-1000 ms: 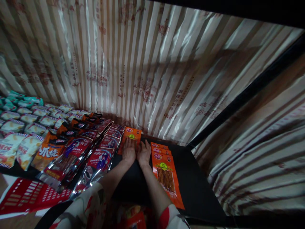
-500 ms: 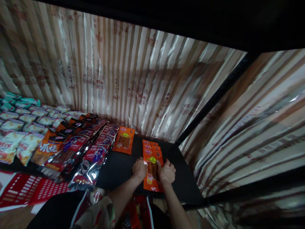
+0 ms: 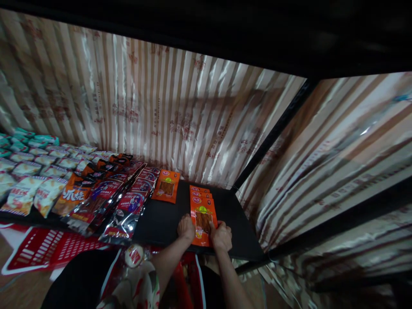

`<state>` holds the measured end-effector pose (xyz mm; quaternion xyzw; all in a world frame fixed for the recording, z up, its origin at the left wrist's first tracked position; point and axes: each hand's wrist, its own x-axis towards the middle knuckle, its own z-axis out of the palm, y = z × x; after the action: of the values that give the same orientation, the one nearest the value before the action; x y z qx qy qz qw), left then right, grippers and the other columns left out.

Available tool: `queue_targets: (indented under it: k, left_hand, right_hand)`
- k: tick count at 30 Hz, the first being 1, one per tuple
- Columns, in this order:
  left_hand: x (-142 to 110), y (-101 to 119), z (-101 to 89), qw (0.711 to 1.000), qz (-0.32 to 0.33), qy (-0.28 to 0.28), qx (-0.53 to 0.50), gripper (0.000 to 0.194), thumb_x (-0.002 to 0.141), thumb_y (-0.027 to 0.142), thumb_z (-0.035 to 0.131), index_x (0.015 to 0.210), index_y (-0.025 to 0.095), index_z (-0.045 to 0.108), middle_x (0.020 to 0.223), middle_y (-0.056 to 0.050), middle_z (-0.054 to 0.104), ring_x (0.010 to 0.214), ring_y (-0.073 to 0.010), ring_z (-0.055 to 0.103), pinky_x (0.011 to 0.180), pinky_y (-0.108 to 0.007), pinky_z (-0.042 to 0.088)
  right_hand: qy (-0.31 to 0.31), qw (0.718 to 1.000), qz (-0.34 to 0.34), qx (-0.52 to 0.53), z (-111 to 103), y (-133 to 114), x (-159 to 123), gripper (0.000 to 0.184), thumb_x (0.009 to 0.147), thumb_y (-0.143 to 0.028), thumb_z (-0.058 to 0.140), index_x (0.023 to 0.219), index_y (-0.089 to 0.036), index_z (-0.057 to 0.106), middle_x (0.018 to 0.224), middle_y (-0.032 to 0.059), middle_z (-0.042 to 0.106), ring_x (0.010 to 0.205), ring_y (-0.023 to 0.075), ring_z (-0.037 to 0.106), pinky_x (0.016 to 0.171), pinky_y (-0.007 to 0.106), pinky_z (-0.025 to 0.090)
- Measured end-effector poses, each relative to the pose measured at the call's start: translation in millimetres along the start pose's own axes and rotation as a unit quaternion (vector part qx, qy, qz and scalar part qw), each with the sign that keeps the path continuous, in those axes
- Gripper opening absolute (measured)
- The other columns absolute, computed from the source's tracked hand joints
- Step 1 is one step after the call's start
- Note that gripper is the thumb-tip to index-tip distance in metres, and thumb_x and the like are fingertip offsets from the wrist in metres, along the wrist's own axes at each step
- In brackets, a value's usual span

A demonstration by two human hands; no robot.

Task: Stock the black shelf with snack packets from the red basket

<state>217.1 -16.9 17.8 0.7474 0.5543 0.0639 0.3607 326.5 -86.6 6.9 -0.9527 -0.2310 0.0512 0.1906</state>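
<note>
Several orange snack packets (image 3: pixel 202 231) lie overlapped in a short row on the black shelf, the nearest one showing brown strips through its window. My left hand (image 3: pixel 186 227), fingers curled in, is at the left edge of the nearest packet. On the opposite edge my right hand (image 3: pixel 221 236) grips it, thumb over the front and fingers along the side. What the left fingertips do is partly hidden. Another orange packet (image 3: pixel 166 186) lies by itself farther back to the left.
Left of the lone packet run rows of dark red packets (image 3: pixel 128 210), orange-and-black bags (image 3: pixel 74 192) and white bags (image 3: pixel 24 193). A red basket (image 3: pixel 41 251) stands below the shelf (image 3: pixel 157 225). A black post (image 3: pixel 273 137) rises at the right corner, before striped sheeting (image 3: pixel 180 103).
The view has shifted slightly. Both hands remain at the sides of the front orange packet, and the packets keep about the same arrangement.
</note>
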Motion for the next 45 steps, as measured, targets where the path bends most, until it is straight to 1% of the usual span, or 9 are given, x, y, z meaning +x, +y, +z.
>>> queue_targets:
  k: [5, 10, 12, 16, 21, 25, 31, 38, 45]
  left_hand:
    - [-5, -3, 0.0, 1.0, -0.001, -0.002, -0.012, 0.023, 0.082, 0.009, 0.048, 0.103, 0.012, 0.057, 0.107, -0.011, 0.065, 0.1, -0.0169, 0.061, 0.081, -0.022, 0.044]
    - [-10, -12, 0.2, 1.0, -0.002, -0.003, -0.031, 0.022, 0.08, 0.012, 0.053, 0.101, 0.014, 0.059, 0.104, -0.009, 0.067, 0.098, -0.0162, 0.062, 0.079, -0.021, 0.044]
    - [-12, -16, 0.2, 0.999, -0.003, -0.003, -0.04, 0.019, 0.08, 0.014, 0.053, 0.097, 0.016, 0.061, 0.101, -0.007, 0.068, 0.096, -0.0153, 0.063, 0.076, -0.02, 0.044]
    - [-15, -19, -1.3, 0.998, -0.01, 0.004, -0.057, 0.019, 0.081, 0.014, 0.049, 0.088, 0.02, 0.066, 0.095, -0.004, 0.07, 0.093, -0.0142, 0.064, 0.073, -0.018, 0.044]
    - [-19, -17, -11.4, 0.996, -0.029, 0.046, -0.075, 0.022, 0.085, 0.016, 0.044, 0.094, 0.016, 0.064, 0.1, -0.008, 0.068, 0.099, -0.0148, 0.061, 0.081, -0.019, 0.042]
    - [-16, -21, -24.0, 0.991, -0.052, 0.073, -0.095, 0.024, 0.085, 0.024, 0.048, 0.104, 0.015, 0.059, 0.108, -0.01, 0.064, 0.103, -0.0157, 0.059, 0.085, -0.021, 0.041]
    - [-1, -33, -48.5, 0.987, -0.086, 0.091, -0.103, 0.027, 0.085, 0.021, 0.046, 0.111, 0.019, 0.053, 0.103, -0.007, 0.068, 0.096, -0.018, 0.063, 0.075, -0.025, 0.046]
    - [21, -49, -75.5, 0.982, -0.105, 0.138, -0.08, 0.034, 0.082, 0.016, 0.047, 0.116, 0.017, 0.05, 0.116, -0.011, 0.06, 0.102, -0.0193, 0.06, 0.078, -0.026, 0.046]
    - [43, -64, -90.2, 0.982, -0.103, 0.156, -0.037, 0.036, 0.081, 0.011, 0.044, 0.114, 0.017, 0.055, 0.12, -0.012, 0.055, 0.108, -0.0209, 0.056, 0.081, -0.027, 0.047]
  right_hand:
    - [-0.008, 0.999, 0.015, -0.029, -6, 1, -8, 0.031, 0.085, -0.044, 0.041, 0.1, -0.021, 0.056, 0.104, 0.0107, 0.055, 0.101, 0.0268, 0.053, 0.072, 0.033, 0.043]
    - [0.003, 0.999, -0.016, -0.05, -8, 4, -17, 0.022, 0.086, -0.037, 0.041, 0.092, -0.021, 0.055, 0.1, 0.01, 0.059, 0.099, 0.0254, 0.055, 0.075, 0.032, 0.041]
    - [-0.007, 0.999, -0.018, -0.036, -10, 4, -20, 0.022, 0.088, -0.036, 0.037, 0.092, -0.021, 0.052, 0.095, 0.0087, 0.062, 0.092, 0.0237, 0.058, 0.071, 0.03, 0.041]
    - [-0.038, 0.999, 0.012, 0.02, -14, -2, -25, 0.023, 0.09, -0.036, 0.031, 0.099, -0.022, 0.048, 0.085, 0.006, 0.065, 0.078, 0.0207, 0.062, 0.06, 0.027, 0.039]
    - [-0.015, 0.996, -0.007, 0.086, -16, -14, -24, 0.021, 0.089, -0.032, 0.035, 0.1, -0.02, 0.049, 0.089, 0.0062, 0.066, 0.082, 0.0189, 0.063, 0.062, 0.024, 0.039]
    - [-0.012, 0.992, -0.021, 0.126, -13, -24, -19, 0.024, 0.086, -0.031, 0.037, 0.103, -0.02, 0.051, 0.094, 0.007, 0.066, 0.086, 0.0201, 0.062, 0.067, 0.025, 0.04]
    - [-0.009, 0.982, -0.056, 0.18, 4, -58, -19, 0.026, 0.082, -0.026, 0.043, 0.102, -0.015, 0.055, 0.098, 0.0115, 0.066, 0.089, 0.0222, 0.062, 0.074, 0.027, 0.041]
    - [-0.023, 0.978, -0.079, 0.192, 41, -108, -22, 0.026, 0.08, -0.022, 0.045, 0.1, -0.011, 0.058, 0.094, 0.0133, 0.068, 0.087, 0.0222, 0.064, 0.073, 0.026, 0.043]
    - [-0.036, 0.979, -0.097, 0.176, 65, -139, -22, 0.025, 0.08, -0.022, 0.046, 0.098, -0.011, 0.059, 0.092, 0.0127, 0.069, 0.084, 0.0209, 0.065, 0.07, 0.024, 0.044]
